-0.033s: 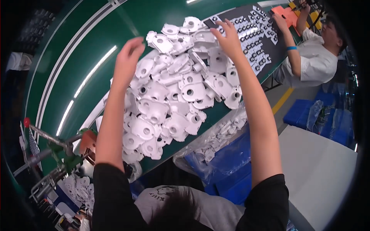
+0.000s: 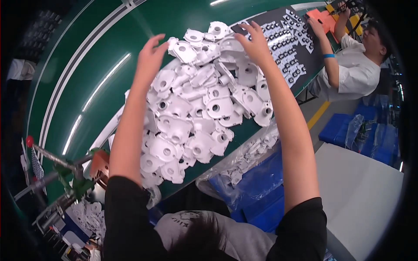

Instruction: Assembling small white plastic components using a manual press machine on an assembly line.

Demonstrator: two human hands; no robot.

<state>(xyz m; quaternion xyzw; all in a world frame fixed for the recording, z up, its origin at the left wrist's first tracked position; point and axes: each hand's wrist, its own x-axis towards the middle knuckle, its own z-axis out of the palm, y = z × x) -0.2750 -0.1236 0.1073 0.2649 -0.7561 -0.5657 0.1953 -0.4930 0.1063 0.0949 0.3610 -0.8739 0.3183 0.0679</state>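
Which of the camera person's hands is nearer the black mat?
Right. The right hand is at the left end of the mat; the left hand is farther left, beside the white parts.

Ahead on my right I see a black mat (image 2: 303,54) carrying rows of small dark-centred pieces (image 2: 285,42). Beside it, a co-worker (image 2: 359,71) wears a blue wristband (image 2: 329,55). Nearer me on that side are blue boxes (image 2: 335,125) and a wide pale panel (image 2: 357,185); on my left, a red knob (image 2: 29,141) tops a metal rod (image 2: 55,158).
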